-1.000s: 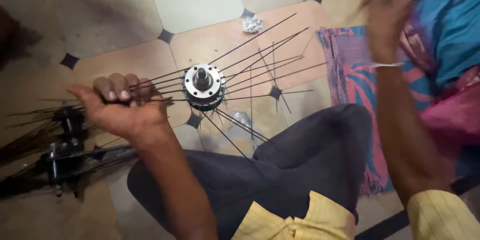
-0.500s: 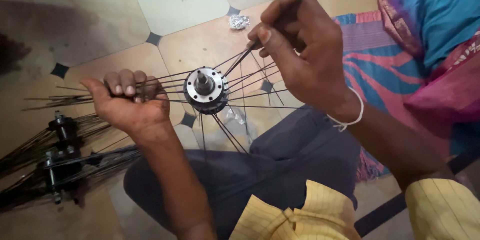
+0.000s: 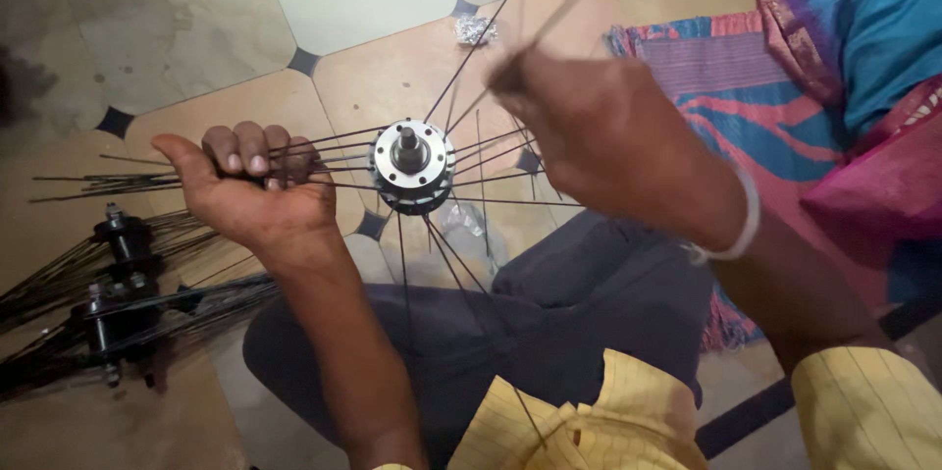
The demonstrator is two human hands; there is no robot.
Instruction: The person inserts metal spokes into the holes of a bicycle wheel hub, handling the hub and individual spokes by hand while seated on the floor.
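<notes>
Our left hand (image 3: 250, 197) grips a fan of spokes (image 3: 324, 151) left of the hub (image 3: 412, 166), while our right hand (image 3: 608, 141) pinches one spoke (image 3: 481, 43) slanting up-right

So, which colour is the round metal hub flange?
Shiny silver, on the round metal hub; the head view shows it best.

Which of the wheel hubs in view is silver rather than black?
The silver hub, held up between the left hand and right hand. The black hubs lie on the floor at left.
</notes>
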